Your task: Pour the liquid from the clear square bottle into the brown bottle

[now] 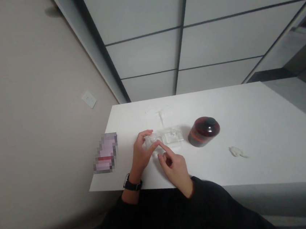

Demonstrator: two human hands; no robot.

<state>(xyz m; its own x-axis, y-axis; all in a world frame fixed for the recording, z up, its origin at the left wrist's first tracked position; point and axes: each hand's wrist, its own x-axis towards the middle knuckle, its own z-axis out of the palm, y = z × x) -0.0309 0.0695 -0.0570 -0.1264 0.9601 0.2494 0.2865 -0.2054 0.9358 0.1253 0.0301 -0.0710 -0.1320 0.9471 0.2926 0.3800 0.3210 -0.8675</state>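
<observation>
My left hand (pixel 143 152), with a black-strapped watch (pixel 132 184) on its wrist, grips the left end of a clear plastic case (pixel 173 135) between thumb and fingers. The case lies low over the white table, and its see-through parts are hard to tell apart. My right hand (pixel 176 167) comes in from below. Its index finger stretches to the case's near left side, beside my left thumb tip. The right thumb stands apart from that finger, and the other fingers curl in; I see nothing held there.
A dark red-brown bottle (pixel 203 131) with a dark cap stands right of the case. A crumpled whitish scrap (pixel 237 152) lies farther right on the white table (pixel 266 124). A thin clear piece (pixel 161 117) lies behind the case. A pixelated pinkish object (pixel 106 152) is at the left edge.
</observation>
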